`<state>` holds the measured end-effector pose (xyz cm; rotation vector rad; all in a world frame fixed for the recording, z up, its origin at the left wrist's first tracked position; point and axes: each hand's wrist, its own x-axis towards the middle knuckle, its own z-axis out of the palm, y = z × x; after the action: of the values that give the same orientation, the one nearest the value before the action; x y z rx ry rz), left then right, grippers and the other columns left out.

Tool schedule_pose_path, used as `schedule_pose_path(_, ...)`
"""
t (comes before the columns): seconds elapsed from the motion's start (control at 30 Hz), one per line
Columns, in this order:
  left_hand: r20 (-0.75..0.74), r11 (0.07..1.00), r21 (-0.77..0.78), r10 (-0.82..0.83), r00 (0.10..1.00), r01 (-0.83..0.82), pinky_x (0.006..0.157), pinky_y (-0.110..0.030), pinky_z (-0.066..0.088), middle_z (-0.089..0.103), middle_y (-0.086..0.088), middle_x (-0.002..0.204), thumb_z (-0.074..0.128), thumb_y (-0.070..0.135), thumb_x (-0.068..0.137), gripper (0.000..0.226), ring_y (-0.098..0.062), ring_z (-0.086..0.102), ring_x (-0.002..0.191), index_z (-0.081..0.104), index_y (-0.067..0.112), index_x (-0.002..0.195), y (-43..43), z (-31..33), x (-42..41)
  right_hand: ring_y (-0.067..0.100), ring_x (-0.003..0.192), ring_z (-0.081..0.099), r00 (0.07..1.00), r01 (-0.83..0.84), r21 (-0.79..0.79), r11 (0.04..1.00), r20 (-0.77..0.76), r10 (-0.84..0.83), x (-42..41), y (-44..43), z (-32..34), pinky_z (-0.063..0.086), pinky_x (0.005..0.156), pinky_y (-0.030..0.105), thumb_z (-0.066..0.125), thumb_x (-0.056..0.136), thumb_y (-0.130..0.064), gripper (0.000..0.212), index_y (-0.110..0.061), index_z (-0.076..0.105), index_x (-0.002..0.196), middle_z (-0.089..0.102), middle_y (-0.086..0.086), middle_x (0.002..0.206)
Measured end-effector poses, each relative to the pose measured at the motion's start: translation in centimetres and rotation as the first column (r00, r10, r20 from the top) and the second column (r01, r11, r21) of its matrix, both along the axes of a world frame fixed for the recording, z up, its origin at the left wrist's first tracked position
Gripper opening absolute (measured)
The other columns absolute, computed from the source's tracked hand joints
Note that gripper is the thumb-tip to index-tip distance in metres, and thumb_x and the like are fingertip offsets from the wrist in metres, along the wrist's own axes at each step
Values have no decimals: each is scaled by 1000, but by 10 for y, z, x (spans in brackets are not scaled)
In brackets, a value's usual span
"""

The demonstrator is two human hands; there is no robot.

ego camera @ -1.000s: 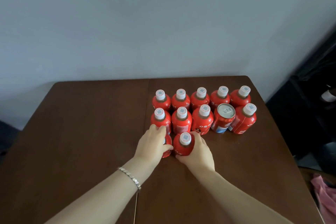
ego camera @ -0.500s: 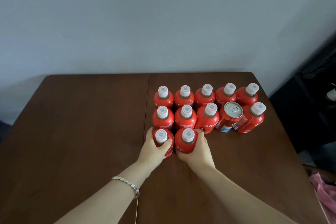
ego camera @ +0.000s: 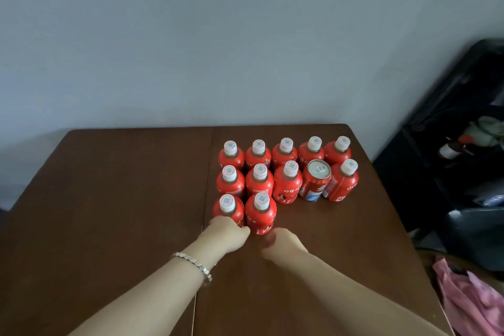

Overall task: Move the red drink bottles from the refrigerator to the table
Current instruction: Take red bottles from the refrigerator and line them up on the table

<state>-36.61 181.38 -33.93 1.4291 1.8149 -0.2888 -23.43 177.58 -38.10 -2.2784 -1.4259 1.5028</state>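
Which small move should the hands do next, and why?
Probably draw both hands back off the table. The front left bottle and front right bottle stand upright, side by side; the right hand, blurred, looks apart from its bottle, and the left hand covers the other's base, grip unclear.

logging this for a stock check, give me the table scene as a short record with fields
surface: brown table
bottles: eleven red bottles, white caps, all upright
layout: five at back, four in middle, two in front
odd item: red can, middle row, fourth from left
left hand: covers base of front-left bottle, grip unclear
right hand: blurred, just before front-right bottle, grip unclear
wrist: bracelet on left
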Motion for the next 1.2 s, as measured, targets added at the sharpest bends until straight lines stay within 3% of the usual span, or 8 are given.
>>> schedule_pose_path(0.07, -25, 963, 9, -269, 963, 270, 53, -23, 40, 48, -3, 70, 41, 39, 94, 31, -14, 47, 58, 54, 11, 94, -8, 22, -2, 17, 92, 61, 999, -35, 30, 999, -2, 35, 2, -17, 18, 48, 65, 22, 61, 83, -21, 35, -15, 58, 117, 61, 3, 114)
schedule_pose_path(0.23, 48, 830, 196, -540, 840, 523, 49, -25, 28, 41, -1, 57, 43, 30, 93, 40, -15, 42, 53, 41, 15, 56, -24, 48, 4, 17, 105, 61, 990, -51, 81, 995, 134, 40, 7, -54, 63, 50, 86, 28, 59, 84, -23, 36, -20, 57, 120, 61, -1, 120)
schedule_pose_path(0.4, -43, 572, 222, -803, 594, 790, 75, -32, 45, 64, -5, 102, 45, 33, 93, 27, -25, 60, 96, 61, 14, 103, -93, 65, 29, 18, 103, 61, 955, 85, 167, 982, 269, -128, 8, -143, 102, 51, 84, 30, 55, 87, -22, 34, -22, 56, 121, 64, -1, 113)
schedule_pose_path(0.57, -101, 236, 285, -956, 274, 929, 79, -32, 43, 61, -4, 116, 41, 34, 97, 31, -25, 59, 103, 55, 16, 117, -191, 90, 83, 19, 103, 60, 855, 331, 242, 912, 333, -398, 29, -264, 124, 53, 88, 35, 54, 89, -21, 29, -24, 60, 117, 62, -2, 115)
schedule_pose_path(0.7, -132, -20, 366, -991, 30, 931, 74, -29, 40, 61, -4, 117, 39, 33, 98, 31, -23, 60, 101, 55, 15, 119, -276, 110, 127, 26, 106, 60, 748, 521, 237, 820, 337, -572, 45, -363, 144, 50, 92, 38, 53, 89, -22, 27, -17, 62, 114, 63, 5, 112)
schedule_pose_path(0.93, -210, -520, 421, -853, -478, 743, 78, -32, 43, 62, -9, 114, 39, 27, 93, 29, -27, 58, 102, 57, 12, 109, -529, 147, 192, 22, 99, 60, 326, 827, 302, 474, 431, -842, 41, -631, 188, 44, 82, 26, 55, 90, -26, 29, -21, 57, 119, 65, 2, 115)
schedule_pose_path(1.03, -243, -636, 459, -762, -600, 621, 78, -31, 45, 63, -11, 111, 40, 23, 92, 26, -29, 59, 101, 58, 9, 104, -648, 164, 196, 21, 111, 58, 158, 871, 327, 366, 518, -841, 24, -745, 211, 48, 93, 34, 57, 87, -30, 31, -26, 59, 118, 62, 0, 120)
schedule_pose_path(1.2, -267, -732, 533, -622, -736, 425, 74, -30, 44, 63, -11, 112, 41, 24, 92, 28, -30, 60, 101, 60, 9, 105, -848, 188, 190, 24, 111, 57, -30, 915, 338, 221, 603, -797, -14, -933, 248, 48, 88, 34, 53, 89, -23, 27, -19, 62, 114, 60, 3, 122)
